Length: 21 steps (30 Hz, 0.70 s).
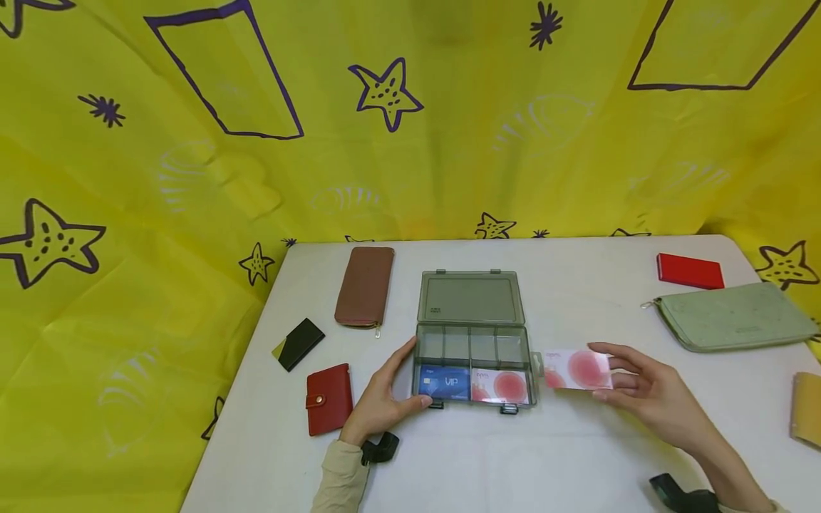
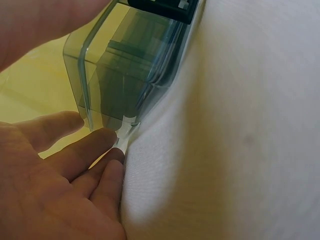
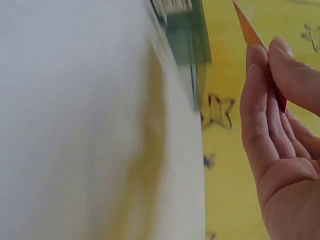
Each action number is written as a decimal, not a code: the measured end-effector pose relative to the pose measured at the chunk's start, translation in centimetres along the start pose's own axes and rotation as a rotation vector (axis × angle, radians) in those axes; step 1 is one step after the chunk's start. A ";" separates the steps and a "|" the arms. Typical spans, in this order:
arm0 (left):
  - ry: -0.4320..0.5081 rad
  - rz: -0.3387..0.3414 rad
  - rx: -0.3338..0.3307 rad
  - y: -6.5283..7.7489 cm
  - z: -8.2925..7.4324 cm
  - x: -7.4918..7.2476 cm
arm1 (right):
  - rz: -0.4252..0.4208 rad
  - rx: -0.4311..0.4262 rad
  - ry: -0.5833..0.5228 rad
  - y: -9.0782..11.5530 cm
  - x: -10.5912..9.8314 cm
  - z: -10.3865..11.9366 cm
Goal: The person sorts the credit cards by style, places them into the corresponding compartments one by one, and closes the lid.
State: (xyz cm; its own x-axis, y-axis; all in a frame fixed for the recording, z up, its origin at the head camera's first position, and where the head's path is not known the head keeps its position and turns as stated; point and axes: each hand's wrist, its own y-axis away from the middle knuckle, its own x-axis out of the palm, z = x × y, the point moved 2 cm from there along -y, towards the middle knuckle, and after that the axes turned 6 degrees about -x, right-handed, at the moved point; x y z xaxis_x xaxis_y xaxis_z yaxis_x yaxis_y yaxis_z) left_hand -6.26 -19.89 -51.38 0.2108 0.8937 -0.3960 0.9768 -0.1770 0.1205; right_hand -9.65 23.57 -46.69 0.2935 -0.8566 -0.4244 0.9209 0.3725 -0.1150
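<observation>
An open green see-through compartment box (image 1: 471,363) stands on the table with its lid (image 1: 471,298) folded back. Its front compartments hold a blue VIP card (image 1: 445,383) and a pink-and-white card (image 1: 500,387). My left hand (image 1: 388,399) holds the box's left end, thumb at the front corner and fingers along the side wall; in the left wrist view the fingertips (image 2: 107,137) meet the wall low down. Just right of the box, my right hand (image 1: 648,392) pinches another pink card (image 1: 577,368) between thumb and fingers. The right wrist view shows this card (image 3: 250,27) nearly edge-on.
At left lie a brown zip wallet (image 1: 365,287), a black card holder (image 1: 298,345) and a red snap wallet (image 1: 329,400). A red case (image 1: 690,271), a pale green zip wallet (image 1: 737,317) and a tan wallet (image 1: 806,410) lie at right. Yellow patterned cloth (image 1: 449,164) hangs behind the table.
</observation>
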 end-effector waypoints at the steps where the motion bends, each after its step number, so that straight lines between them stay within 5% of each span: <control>1: 0.003 -0.001 0.000 0.0 0.0 0.0 | 0.015 -0.034 -0.013 -0.5 0.9 0.4; 13: -0.005 0.008 0.006 -0.2 0.0 0.0 | 0.030 -0.262 0.174 -4.1 8.0 2.3; 21: -0.021 0.010 0.001 -0.1 0.1 0.0 | 0.025 -0.287 0.300 -4.7 8.1 2.4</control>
State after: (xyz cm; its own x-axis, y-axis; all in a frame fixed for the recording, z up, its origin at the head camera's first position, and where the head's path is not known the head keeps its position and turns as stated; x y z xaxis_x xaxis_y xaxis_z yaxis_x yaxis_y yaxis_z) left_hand -6.40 -19.93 -51.45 0.2209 0.8830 -0.4142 0.9748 -0.1859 0.1235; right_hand -10.98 14.03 -47.42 0.1882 -0.7200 -0.6680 0.7930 0.5126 -0.3292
